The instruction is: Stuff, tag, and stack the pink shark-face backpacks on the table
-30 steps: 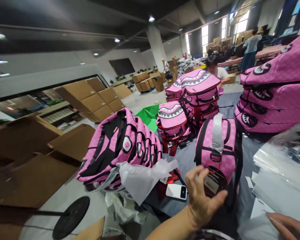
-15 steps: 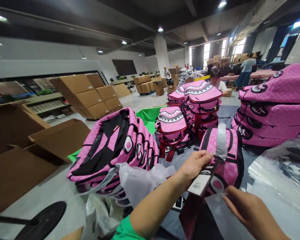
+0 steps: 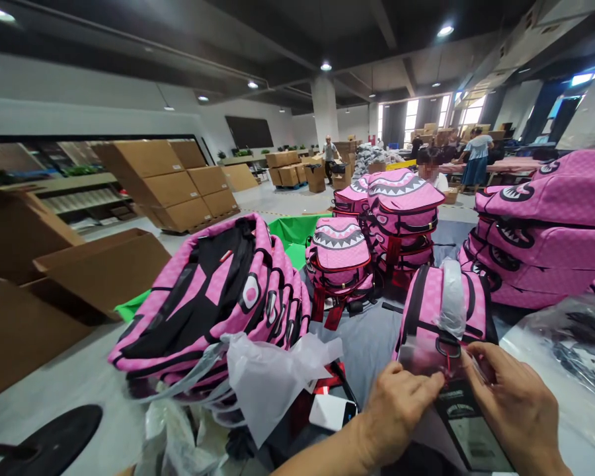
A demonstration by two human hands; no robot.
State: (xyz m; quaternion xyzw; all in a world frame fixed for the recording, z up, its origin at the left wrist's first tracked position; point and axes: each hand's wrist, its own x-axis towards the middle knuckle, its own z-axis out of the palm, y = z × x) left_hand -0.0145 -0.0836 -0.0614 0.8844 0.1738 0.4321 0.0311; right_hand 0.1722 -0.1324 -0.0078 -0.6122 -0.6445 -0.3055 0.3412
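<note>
A pink checked backpack (image 3: 478,297) stands before me, its top handle (image 3: 453,301) wrapped in clear plastic. My left hand (image 3: 401,406) is closed, fingertips pinching a thin clear plastic bag (image 3: 419,354) in front of the backpack. Close beside it, my right hand (image 3: 513,396) has its fingers closed at the top of a dark hang tag (image 3: 473,430) with a pale panel. A red cord (image 3: 449,363) shows between the two hands. The exact grip of the right fingertips is partly hidden.
To the left leans a row of pink backpacks (image 3: 248,297) with white plastic (image 3: 272,370) at its front. More pink backpacks are stacked at the right (image 3: 550,231) and behind. A white device (image 3: 333,411) lies near my left forearm. Open cartons (image 3: 104,271) stand left; people work farther back.
My left hand has moved down and right from the handle, and my right hand has risen to meet it. The hang tag now lies lower, between them. The white device is uncovered.
</note>
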